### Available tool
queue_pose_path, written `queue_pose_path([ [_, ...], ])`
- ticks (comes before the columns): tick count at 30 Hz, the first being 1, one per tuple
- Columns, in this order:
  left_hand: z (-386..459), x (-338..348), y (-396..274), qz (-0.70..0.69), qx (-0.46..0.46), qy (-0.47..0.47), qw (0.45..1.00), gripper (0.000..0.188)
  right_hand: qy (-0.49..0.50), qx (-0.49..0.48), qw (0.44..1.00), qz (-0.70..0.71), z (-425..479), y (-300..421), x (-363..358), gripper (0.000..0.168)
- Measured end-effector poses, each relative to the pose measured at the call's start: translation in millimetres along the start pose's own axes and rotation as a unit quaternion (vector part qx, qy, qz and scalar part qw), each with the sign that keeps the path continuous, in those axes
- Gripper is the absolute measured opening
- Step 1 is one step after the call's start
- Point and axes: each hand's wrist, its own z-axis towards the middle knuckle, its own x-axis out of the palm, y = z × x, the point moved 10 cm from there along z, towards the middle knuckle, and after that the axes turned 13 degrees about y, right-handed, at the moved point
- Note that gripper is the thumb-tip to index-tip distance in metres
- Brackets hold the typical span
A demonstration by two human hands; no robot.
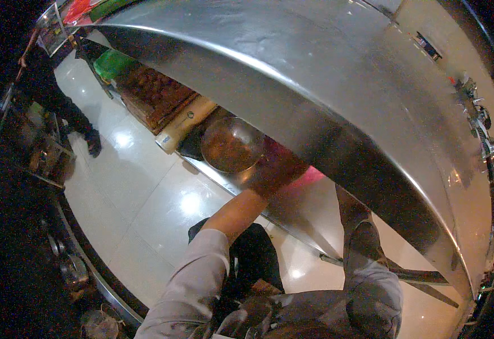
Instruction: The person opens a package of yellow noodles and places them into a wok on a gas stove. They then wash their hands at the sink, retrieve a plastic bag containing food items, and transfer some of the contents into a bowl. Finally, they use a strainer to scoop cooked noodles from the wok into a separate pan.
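My left arm (238, 212), in a pale sleeve, reaches over the lower metal shelf (226, 182) of a steel work table (315, 63). Deep shadow under the tabletop covers my left hand (284, 179), so its fingers and grip are unclear. It is nearest to a bright pink thing (308, 179), perhaps cloth or plastic. Just left of the forearm, a round metal bowl (232, 146) stands on the shelf. My right arm (363, 241) goes in under the table edge, which hides the right hand.
Left of the bowl are a cream-coloured long object (187, 123), a crate of brown things (153, 95) and a green bag (113, 63). A person in dark clothes (71, 101) stands on the tiled floor (145, 190) at left. A table leg (416, 273) spreads at lower right.
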Motion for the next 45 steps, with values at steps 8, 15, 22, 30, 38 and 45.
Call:
queue_pose_path([
  [8,4.9,14.4,1.9,0.0,-0.02,0.011,1.0,0.044,0.012,0.007,1.0,-0.002,-3.1,-9.4,6.2,0.031],
  [15,3.7,26.9,-9.3,0.003,-0.014,0.029,0.999,0.046,0.005,0.015,0.999,-0.028,-12.9,-16.6,-9.9,0.028],
  [22,-130.2,65.7,14.9,-0.038,-0.048,0.103,0.993,0.047,-0.014,0.048,0.995,-0.091,-53.8,-18.7,-57.6,0.026],
  [30,-324.0,51.0,-86.3,-0.157,-0.278,0.298,0.9,0.05,0.033,0.294,0.95,-0.096,-263.3,-51.6,-114.0,0.024],
  [38,-341.9,-93.7,-103.5,-0.017,-0.492,0.203,0.846,0.052,0.065,0.507,0.858,0.056,-479.0,-3.1,-216.5,0.021],
  [45,-337.8,-78.0,-209.3,-0.404,-0.602,0.035,0.688,0.029,0.065,0.509,0.854,0.084,-469.5,-21.7,-430.2,0.019],
])
